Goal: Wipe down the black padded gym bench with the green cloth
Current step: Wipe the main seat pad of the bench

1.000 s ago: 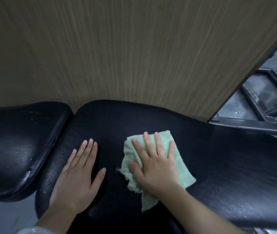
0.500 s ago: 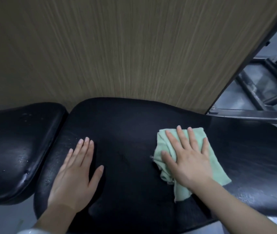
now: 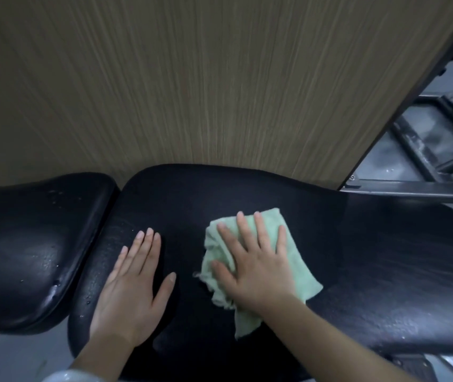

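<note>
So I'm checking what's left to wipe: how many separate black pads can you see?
2. The long pad lies under both hands and the green cloth; the smaller pad, still beaded with droplets, sits left of it. More may lie outside the view.

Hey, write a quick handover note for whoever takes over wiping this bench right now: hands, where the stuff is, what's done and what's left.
Left hand: flat, fingers straight, resting on the long black pad near its left end, holding nothing.
Right hand: flat, fingers spread, pressing the green cloth onto the middle of the same pad.
Done: cannot tell for sure; the middle of the pad around the cloth looks matte.
Left: droplets show on the smaller seat pad, on the long pad's left edge, and on its near right part. Wipe those, judging by the shine.
</note>
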